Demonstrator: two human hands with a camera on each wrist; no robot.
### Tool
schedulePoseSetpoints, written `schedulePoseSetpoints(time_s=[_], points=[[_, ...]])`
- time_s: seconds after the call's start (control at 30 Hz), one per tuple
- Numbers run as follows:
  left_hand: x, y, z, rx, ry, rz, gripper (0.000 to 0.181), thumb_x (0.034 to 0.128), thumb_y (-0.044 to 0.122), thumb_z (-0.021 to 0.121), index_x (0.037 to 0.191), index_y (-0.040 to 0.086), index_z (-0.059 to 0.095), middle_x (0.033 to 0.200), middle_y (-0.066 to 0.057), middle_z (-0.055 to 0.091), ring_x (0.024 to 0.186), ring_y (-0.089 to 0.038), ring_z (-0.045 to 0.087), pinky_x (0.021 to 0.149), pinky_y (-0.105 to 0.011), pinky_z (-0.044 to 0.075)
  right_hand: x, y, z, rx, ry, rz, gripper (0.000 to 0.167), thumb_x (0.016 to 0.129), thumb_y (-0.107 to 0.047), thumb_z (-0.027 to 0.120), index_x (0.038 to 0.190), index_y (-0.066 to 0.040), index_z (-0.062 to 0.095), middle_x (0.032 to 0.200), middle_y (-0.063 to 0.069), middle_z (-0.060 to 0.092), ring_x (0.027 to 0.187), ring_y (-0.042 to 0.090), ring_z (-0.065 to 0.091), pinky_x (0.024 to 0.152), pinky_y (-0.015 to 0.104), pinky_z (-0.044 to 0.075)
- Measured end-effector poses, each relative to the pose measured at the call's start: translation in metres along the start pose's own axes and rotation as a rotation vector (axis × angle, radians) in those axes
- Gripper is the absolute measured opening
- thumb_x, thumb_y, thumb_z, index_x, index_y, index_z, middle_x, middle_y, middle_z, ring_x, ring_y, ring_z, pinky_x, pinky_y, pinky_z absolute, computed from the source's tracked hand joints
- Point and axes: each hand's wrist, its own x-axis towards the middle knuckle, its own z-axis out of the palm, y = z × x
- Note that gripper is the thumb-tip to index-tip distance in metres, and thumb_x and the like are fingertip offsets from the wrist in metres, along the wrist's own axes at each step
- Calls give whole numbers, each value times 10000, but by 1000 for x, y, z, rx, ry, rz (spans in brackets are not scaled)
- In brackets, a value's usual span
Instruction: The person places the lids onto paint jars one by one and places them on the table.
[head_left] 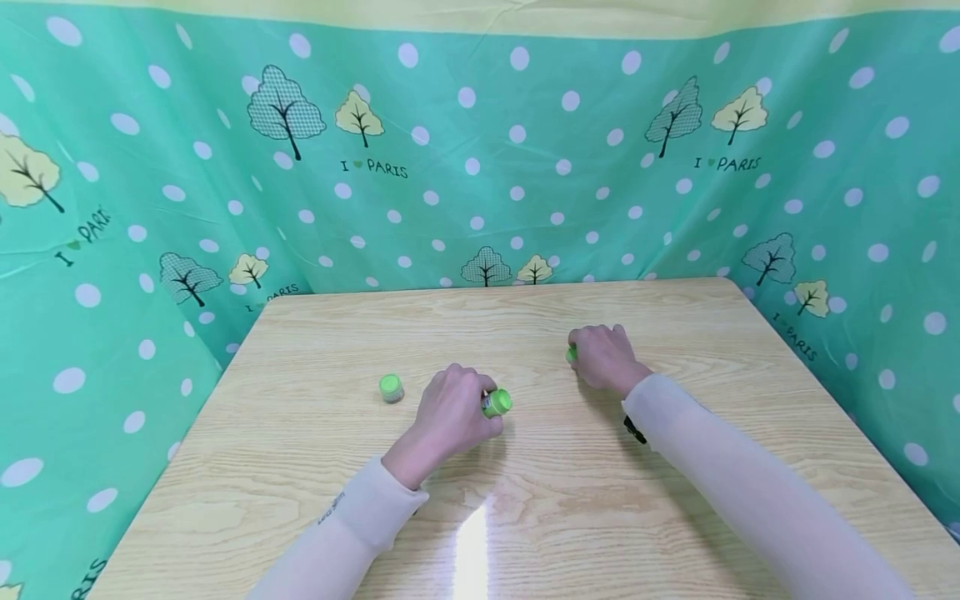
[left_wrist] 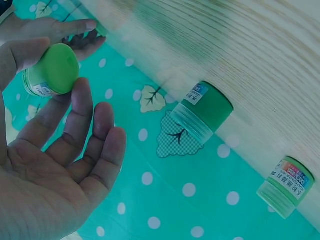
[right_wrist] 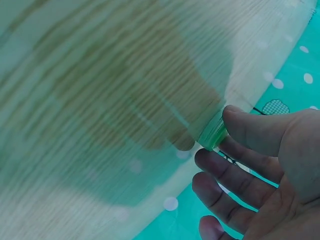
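My left hand (head_left: 457,408) pinches a small paint jar with a light green lid (head_left: 502,402) between thumb and fingers, tilted and above the wooden table; the other fingers are spread in the left wrist view. Farther right, my right hand (head_left: 603,358) holds another green paint jar (right_wrist: 214,132) by thumb and fingertips, low at the table surface. Most of that jar is hidden behind the hand in the head view. A light green paint jar (head_left: 391,387) stands left of my left hand. A dark green paint jar (left_wrist: 210,107) also stands on the table in the left wrist view.
The light wooden table (head_left: 300,483) ends at a green dotted curtain (head_left: 525,167) on its back, left and right sides. A bright light reflection lies on the tabletop near the front.
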Motion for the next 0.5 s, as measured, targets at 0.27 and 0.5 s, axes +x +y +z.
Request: schedulePoseSetpoints(time_s=[0.27,0.5], points=[[0,1,2,-26,-2,-18,125,692,138,807,769,184,721,602,85,480,651,-160,441,640,-299,398,-9,-1,-6,54,32,11,247,938,-190,737,1133,-40,709,947,70,695,821,250,583,771,408,357],[1,2,5,-35,0,-20,128,699,121,806,757,190,716,587,98,475,663,-162,443,679,-308,403,-20,-3,-11,116,91,5,343,914,-198,778,1200,-24,704,1066,110,725,931,286,641,784,418,362]])
